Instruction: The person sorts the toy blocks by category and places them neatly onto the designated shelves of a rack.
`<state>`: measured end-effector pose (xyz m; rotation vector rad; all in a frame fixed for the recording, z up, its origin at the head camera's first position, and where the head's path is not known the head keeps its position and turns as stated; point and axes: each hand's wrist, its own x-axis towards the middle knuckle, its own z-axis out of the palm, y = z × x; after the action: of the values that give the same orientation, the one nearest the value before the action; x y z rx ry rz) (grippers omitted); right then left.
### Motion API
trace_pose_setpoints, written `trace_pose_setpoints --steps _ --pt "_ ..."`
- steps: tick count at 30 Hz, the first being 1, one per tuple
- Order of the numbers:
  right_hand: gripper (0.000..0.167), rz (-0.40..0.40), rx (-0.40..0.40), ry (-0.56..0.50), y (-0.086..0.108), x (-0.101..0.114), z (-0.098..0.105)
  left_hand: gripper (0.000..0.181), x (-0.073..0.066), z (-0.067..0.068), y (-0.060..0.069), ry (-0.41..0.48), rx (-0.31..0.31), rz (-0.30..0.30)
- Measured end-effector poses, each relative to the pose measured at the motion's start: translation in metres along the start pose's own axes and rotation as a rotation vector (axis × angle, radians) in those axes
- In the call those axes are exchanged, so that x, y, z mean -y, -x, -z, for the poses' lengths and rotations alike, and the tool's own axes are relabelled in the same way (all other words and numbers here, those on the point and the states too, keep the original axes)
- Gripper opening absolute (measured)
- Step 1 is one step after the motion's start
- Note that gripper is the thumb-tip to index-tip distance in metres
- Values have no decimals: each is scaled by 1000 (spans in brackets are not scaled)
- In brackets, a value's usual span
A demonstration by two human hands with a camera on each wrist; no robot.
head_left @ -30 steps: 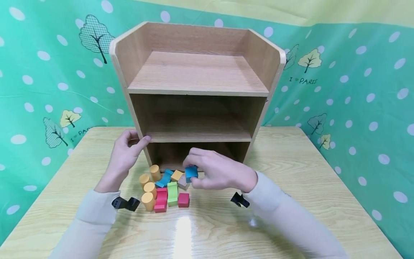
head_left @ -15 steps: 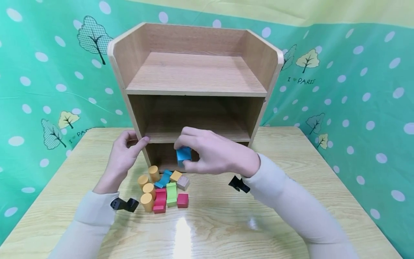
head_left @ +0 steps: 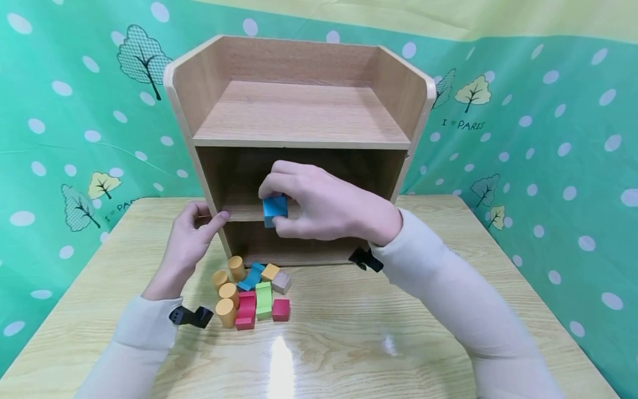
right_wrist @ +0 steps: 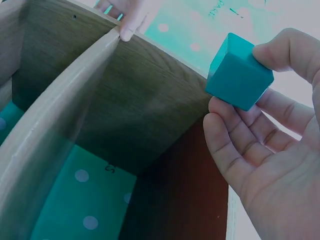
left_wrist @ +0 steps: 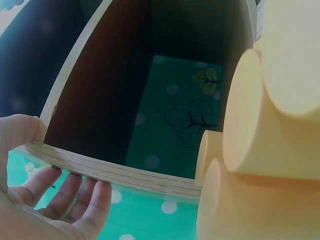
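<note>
At the front of the middle compartment (head_left: 239,180) of the wooden shelf unit (head_left: 304,111), we see the right hand (head_left: 329,208) pinching a blue cube (head_left: 276,209) between thumb and fingers, parted only as wide as the cube. From these views we cannot tell whether the cube lies past the front edge of the shelf board (head_left: 244,214). The left hand (head_left: 191,238) holds the unit's left side panel (head_left: 203,177), thumb on its front edge by the board's end, fingers lightly bent against the outer face.

We count three levels: a top tray walled at back and sides, the middle compartment, and a lower compartment (head_left: 299,252). Before that lowest one, on the table (head_left: 374,332), we find four upright orange cylinders (head_left: 226,313) at the left, with a curved blue block (head_left: 251,277), a small orange block (head_left: 271,271), a grey block (head_left: 281,282), a curved green block (head_left: 264,300), a curved red block (head_left: 246,311) and a red cube (head_left: 281,310) close beside them.
</note>
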<state>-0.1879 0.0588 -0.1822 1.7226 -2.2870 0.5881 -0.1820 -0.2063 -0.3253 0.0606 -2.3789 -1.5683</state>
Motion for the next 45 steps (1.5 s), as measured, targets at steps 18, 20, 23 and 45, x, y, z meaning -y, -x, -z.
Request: trace_pose_setpoints --steps 18,20,23,45 --pt "21 -82 8 -28 -30 -3 19 52 0 2 0 -20 16 -4" --pt "20 -63 0 -23 -34 -4 22 52 0 2 0 -23 17 -4" --pt "20 -21 -24 -18 -41 -5 25 52 0 2 0 -23 16 -3" --pt "17 -65 -169 3 -86 -19 36 47 1 1 -1 3 15 -17"
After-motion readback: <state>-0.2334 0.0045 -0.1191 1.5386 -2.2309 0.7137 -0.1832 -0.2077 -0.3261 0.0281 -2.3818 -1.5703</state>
